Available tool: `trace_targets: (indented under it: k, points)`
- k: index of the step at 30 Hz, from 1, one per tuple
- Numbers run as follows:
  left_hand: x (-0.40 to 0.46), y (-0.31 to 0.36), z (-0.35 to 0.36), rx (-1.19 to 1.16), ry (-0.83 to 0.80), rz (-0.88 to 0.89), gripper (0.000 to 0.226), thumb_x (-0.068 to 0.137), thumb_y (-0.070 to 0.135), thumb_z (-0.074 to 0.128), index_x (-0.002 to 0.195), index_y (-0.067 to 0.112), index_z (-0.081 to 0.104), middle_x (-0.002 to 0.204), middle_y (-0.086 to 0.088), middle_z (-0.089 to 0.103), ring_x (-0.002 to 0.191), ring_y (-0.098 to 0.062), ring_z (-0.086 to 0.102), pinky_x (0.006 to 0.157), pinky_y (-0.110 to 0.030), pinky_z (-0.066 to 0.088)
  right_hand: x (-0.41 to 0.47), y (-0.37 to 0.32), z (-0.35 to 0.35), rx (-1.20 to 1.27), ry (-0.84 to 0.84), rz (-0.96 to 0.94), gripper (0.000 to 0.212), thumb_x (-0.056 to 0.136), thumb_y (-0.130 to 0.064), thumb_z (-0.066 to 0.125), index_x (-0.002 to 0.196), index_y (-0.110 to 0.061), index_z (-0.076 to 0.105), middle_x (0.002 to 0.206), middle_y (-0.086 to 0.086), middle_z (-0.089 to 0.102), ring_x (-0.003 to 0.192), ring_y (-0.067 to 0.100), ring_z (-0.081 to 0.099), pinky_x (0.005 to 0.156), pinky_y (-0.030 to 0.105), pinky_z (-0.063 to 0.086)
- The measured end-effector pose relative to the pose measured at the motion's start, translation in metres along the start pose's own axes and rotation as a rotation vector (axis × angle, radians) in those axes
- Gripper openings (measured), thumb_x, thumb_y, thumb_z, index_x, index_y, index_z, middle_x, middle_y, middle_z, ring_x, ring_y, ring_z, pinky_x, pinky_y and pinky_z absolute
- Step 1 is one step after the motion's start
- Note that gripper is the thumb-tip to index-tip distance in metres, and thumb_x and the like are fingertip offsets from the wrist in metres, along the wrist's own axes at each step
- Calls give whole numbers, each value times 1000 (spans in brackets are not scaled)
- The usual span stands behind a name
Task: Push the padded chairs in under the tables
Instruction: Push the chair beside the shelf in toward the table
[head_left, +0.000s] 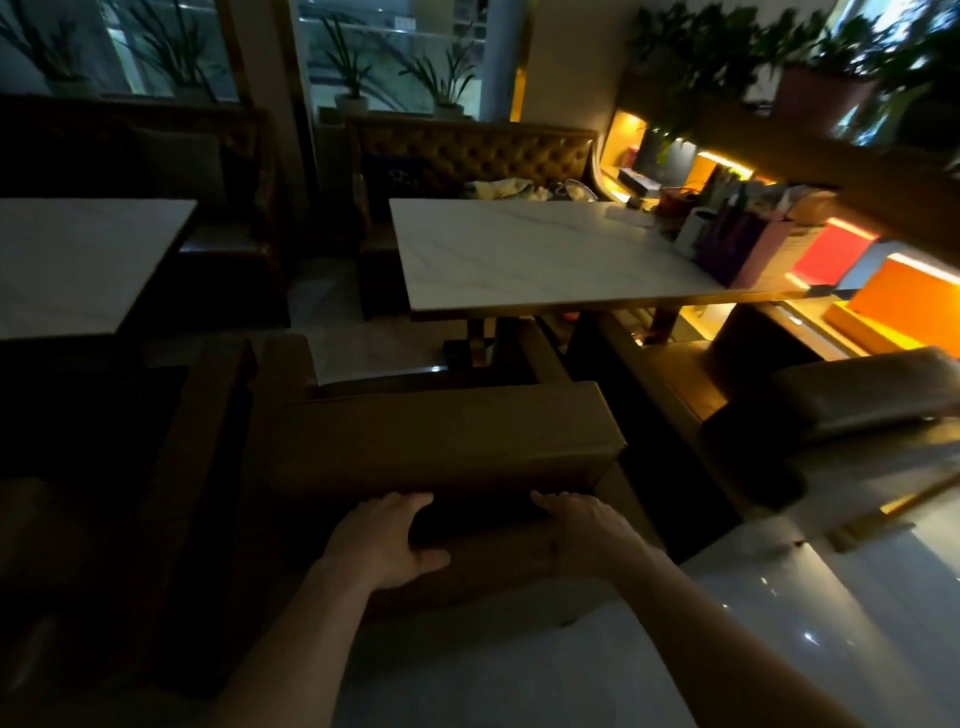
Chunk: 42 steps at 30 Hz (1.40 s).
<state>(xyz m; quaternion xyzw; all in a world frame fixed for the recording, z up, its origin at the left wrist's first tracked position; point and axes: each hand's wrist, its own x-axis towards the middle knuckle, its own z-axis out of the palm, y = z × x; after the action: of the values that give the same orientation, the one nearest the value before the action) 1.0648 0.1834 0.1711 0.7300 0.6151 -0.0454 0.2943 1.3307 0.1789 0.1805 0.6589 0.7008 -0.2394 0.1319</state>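
A brown padded chair (441, 436) stands in front of me, its thick backrest toward me and its seat facing the white marble table (530, 254). My left hand (384, 535) grips the back of the chair below the backrest, fingers over the top edge and thumb underneath. My right hand (576, 525) holds the same edge a little to the right, fingers reaching forward over it. The chair's front sits just short of the table's near edge, beside the table's dark pedestal (472, 348).
A second marble table (78, 260) stands at left with a dark chair (171, 467) before it. Another padded chair (862, 395) is at right. A tufted bench (478, 153) lies behind the table. Bags and boxes (743, 244) crowd the table's right end. Glossy floor (519, 670) lies below.
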Motion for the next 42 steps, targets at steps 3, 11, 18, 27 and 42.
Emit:
trace_targets:
  k: [3,11,18,27,42]
  points:
    - [-14,17,-8,32,-11,54,87,79,69,62,150,41,22,156,6,30,138,-19,34,109,-42,36,-27,6,-8,-14,37,11,76,91,-39,61,154,-39,19,156,1,34,140,24,35,109,38,35]
    - [-21,115,-29,117,7,177,85,78,70,62,149,39,28,148,5,39,133,-19,39,101,-40,42,-102,69,-41,99,212,44,57,90,-52,54,141,-31,42,126,-1,55,119,20,54,94,36,46]
    - [0,263,-5,141,40,348,80,81,66,63,148,39,28,152,3,33,136,-21,35,105,-43,40,-164,204,-52,216,327,235,70,87,-60,59,149,-41,31,145,1,44,129,22,47,100,37,45]
    - [24,471,85,128,106,438,87,77,71,62,149,38,26,151,2,35,137,-22,35,103,-44,43,-255,419,-48,261,445,417,75,82,-60,65,147,-33,40,147,5,47,132,25,48,105,41,43]
    - [174,678,187,126,-14,489,90,78,71,61,151,38,21,153,3,32,140,-20,30,108,-41,36,-206,655,-57,347,399,497,68,90,-50,61,150,-32,35,154,1,38,137,23,38,109,36,37]
